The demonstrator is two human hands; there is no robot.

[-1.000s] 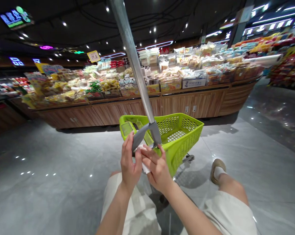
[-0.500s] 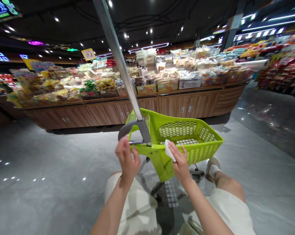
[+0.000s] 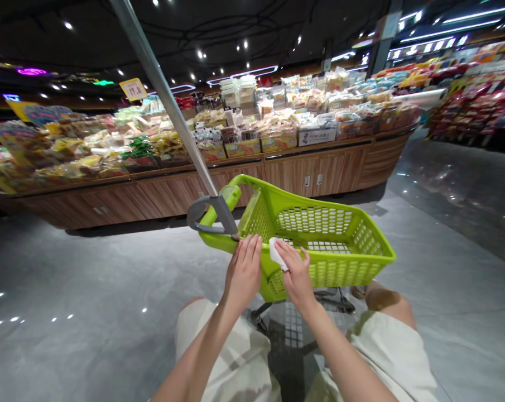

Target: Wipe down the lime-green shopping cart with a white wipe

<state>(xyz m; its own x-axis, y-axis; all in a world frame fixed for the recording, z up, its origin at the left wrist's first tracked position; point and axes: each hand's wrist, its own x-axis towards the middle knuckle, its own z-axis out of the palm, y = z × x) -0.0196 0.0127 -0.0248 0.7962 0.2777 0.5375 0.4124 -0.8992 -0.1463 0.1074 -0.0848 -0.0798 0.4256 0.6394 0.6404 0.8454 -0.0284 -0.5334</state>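
My left hand (image 3: 244,273) lies flat against the near rim of a lime-green plastic shopping cart (image 3: 319,220), just beside its grey handle grip (image 3: 210,215). A long metal pole (image 3: 164,95) rises from that grip. My right hand (image 3: 296,273) pinches a white tissue or wipe (image 3: 276,252) between thumb and fingers, close to the same rim. Whether it touches the rim I cannot tell. Nothing lies in the cart's visible mesh basket.
A curved wood-fronted display counter (image 3: 311,176) piled with packaged baked goods stands ahead. Shelves of red and yellow packets (image 3: 474,106) stand at the right. Polished grey floor (image 3: 89,268) surrounds the cart, with my cream shorts (image 3: 231,357) below.
My hands have left the grey grip, where they were together a second ago. The cart and pole have swung left in view. The wipe stays in my right hand.
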